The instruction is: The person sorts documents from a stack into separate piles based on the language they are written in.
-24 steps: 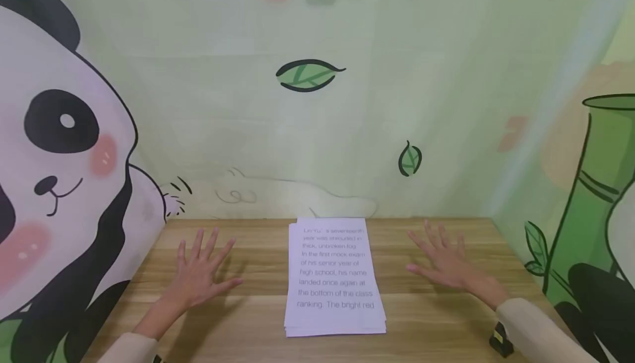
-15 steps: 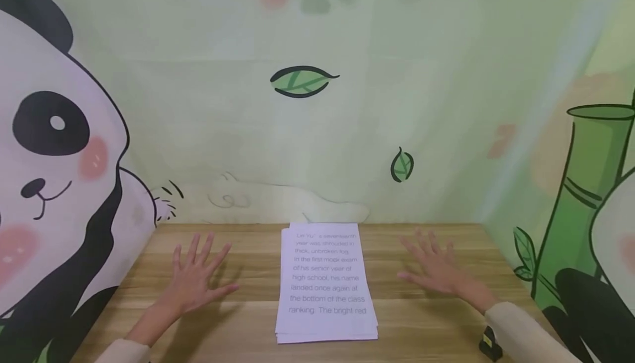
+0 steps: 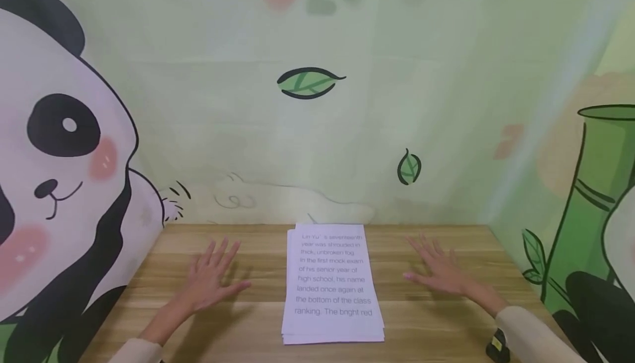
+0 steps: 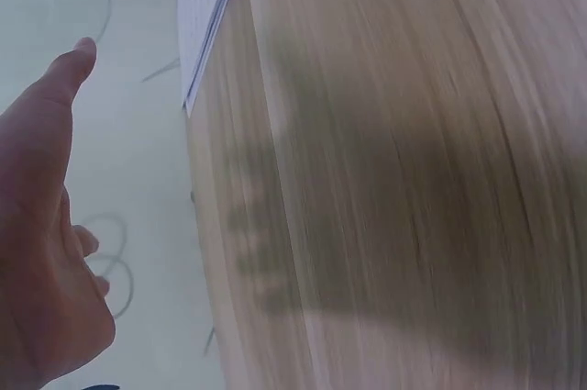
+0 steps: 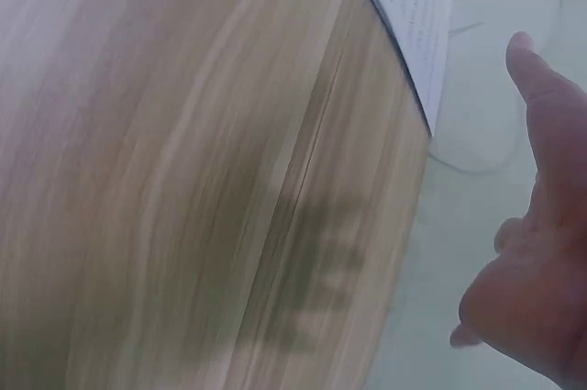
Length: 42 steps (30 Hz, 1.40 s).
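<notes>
Thin stack of white printed paper sheets (image 3: 333,285) lies flat on the pale wood-grain table (image 3: 431,324), mid-table, far edge close to the green cartoon backdrop wall (image 3: 347,131). Long axis runs from the near table edge to the wall; the text reads upright from the person's side, top of page toward the wall. Sheets slightly fanned at the near-left corner.

Likely handling: light, limp, slippery sheet on sheet; the stack would slide apart if pushed from one side. Best hold looks like the two long edges, or a thumb under a near corner; creases easily.

Left hand (image 3: 210,277) hovers over the table, left of the stack, fingers spread and straight, holding nothing. Right hand (image 3: 439,269) mirrors it on the right side, splayed flat, nothing held. Both are apart from the paper. Shadows show beneath them in the wrist views.

A small black-and-yellow object (image 3: 498,345) sits by the right sleeve; blurred, can't identify.
</notes>
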### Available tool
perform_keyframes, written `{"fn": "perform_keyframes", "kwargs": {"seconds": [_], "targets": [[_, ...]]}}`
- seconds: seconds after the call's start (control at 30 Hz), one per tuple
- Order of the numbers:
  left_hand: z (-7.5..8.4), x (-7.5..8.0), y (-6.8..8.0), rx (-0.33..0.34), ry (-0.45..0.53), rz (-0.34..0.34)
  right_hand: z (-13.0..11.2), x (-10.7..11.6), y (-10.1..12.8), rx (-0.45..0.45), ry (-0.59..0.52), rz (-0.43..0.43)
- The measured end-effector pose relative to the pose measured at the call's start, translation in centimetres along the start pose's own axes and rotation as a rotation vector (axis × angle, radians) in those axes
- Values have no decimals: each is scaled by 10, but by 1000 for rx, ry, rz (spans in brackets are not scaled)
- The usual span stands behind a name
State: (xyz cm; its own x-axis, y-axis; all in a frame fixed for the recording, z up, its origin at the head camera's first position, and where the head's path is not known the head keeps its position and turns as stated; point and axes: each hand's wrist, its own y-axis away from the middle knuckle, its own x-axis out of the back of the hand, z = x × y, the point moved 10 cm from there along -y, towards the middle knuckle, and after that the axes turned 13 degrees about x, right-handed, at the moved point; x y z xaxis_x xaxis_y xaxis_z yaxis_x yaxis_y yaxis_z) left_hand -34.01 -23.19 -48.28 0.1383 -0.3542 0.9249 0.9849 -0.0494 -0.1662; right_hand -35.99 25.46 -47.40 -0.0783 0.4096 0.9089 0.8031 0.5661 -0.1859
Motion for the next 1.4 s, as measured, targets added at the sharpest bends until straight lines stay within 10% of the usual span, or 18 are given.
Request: {"fn": "perform_keyframes", "kwargs": {"seconds": [0.63, 1.1, 1.4], "targets": [[27, -49, 0, 49, 393, -311, -9, -39, -10, -7, -392, -70], [54, -80, 4, -24, 435, -368, -26, -76, -22, 59, -518, -100], [66, -89, 3, -75, 244, -330, -28, -86, -28, 99, -503, -66]]}}
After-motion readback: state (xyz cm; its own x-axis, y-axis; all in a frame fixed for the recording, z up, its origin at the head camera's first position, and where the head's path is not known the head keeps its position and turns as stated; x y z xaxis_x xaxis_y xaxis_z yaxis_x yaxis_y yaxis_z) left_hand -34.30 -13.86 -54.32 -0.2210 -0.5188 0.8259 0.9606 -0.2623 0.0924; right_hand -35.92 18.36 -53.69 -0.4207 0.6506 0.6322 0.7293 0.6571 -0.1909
